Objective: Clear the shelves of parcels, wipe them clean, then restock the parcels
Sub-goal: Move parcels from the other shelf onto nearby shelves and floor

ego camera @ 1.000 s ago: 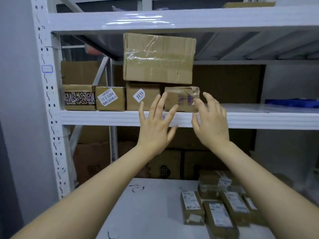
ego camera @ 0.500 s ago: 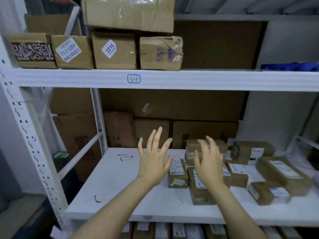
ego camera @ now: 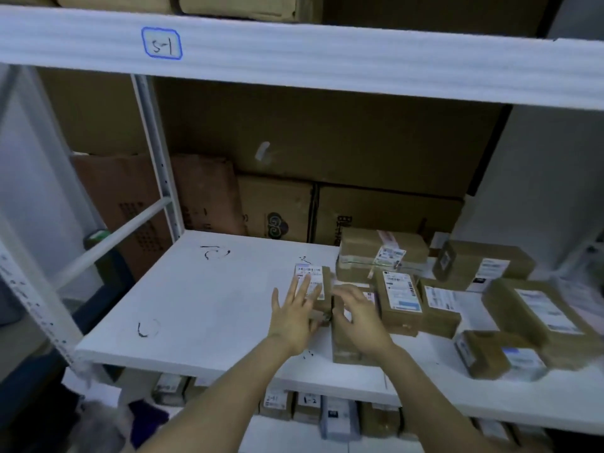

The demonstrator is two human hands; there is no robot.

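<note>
Left hand [ego camera: 294, 317]: fingers straight and spread, tips over the small labelled parcel [ego camera: 316, 276] near the middle of the white shelf [ego camera: 202, 299]. Right hand [ego camera: 358, 313]: fingers loosely bent over a brown parcel [ego camera: 343, 349] at the shelf's front; blur, so I could not tell whether it gripped. More parcels [ego camera: 400, 297] lay across the shelf's right half. Pen marks [ego camera: 215, 253] showed on its left half. Large cartons [ego camera: 277, 207] stood behind the shelf.

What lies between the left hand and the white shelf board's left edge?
Head view: nothing but bare white shelf board and a black pen scribble.
</note>
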